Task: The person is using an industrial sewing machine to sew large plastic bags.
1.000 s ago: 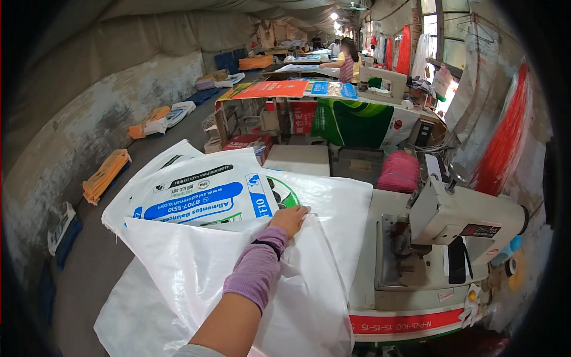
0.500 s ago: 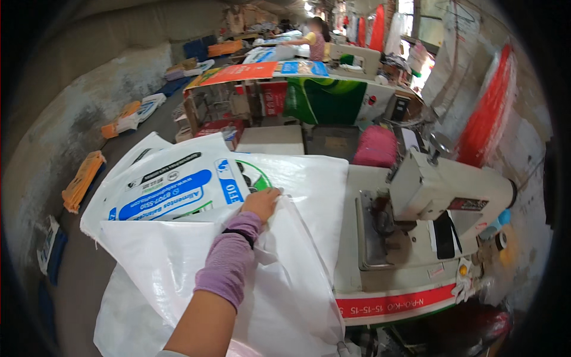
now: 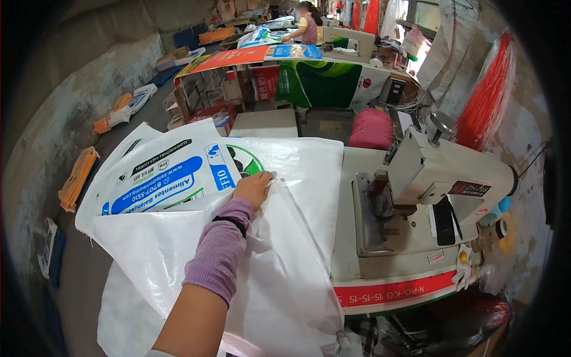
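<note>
Toward the left edge of the worktop [image 3: 347, 256], a white sack [image 3: 279, 250] spreads beneath the left grip [image 3: 253, 188], which pinches its raised upper fold.

- Hands [image 3: 253, 189], plain to see: 1
- Purple sleeves [image 3: 215, 257]: 1
- White sacks [image 3: 285, 250]: several, overlapping; exact count unclear
- Sewing machines [image 3: 455, 172]: 2, one near, one far
- Pink yarn rolls [image 3: 371, 128]: 1
- Red strand hanks [image 3: 489, 89]: 1 near, at least 2 far
- Orange bundles [image 3: 79, 178]: 3
- Co-workers [image 3: 307, 27]: 1 plain; farther back, too dim
</note>
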### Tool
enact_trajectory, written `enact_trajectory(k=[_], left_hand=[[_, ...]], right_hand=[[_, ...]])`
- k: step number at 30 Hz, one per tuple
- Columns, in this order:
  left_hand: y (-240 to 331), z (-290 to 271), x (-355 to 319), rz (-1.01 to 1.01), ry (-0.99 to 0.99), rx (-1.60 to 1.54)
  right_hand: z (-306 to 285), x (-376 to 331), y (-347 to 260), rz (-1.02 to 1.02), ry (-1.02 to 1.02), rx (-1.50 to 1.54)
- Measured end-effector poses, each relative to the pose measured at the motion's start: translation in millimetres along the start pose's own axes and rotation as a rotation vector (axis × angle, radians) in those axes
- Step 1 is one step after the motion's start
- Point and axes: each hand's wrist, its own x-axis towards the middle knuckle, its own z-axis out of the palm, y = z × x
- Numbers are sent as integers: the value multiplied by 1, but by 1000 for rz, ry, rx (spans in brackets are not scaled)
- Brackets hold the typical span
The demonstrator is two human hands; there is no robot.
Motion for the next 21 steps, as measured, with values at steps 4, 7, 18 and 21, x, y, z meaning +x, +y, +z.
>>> enact_trajectory(k=[4, 7, 18, 21], left_hand=[[-4, -3, -2, -22, -5, -4], [-6, 1, -2, -4, 16, 4], [-6, 4, 0, 28, 62, -4], [2, 5, 2, 33, 56, -1]], right_hand=[[-11, 16, -17, 316, -106, 270], [-9, 16, -14, 186, -49, 212], [-12, 19, -15, 131, 67, 203], [4, 3, 2, 55, 87, 112]])
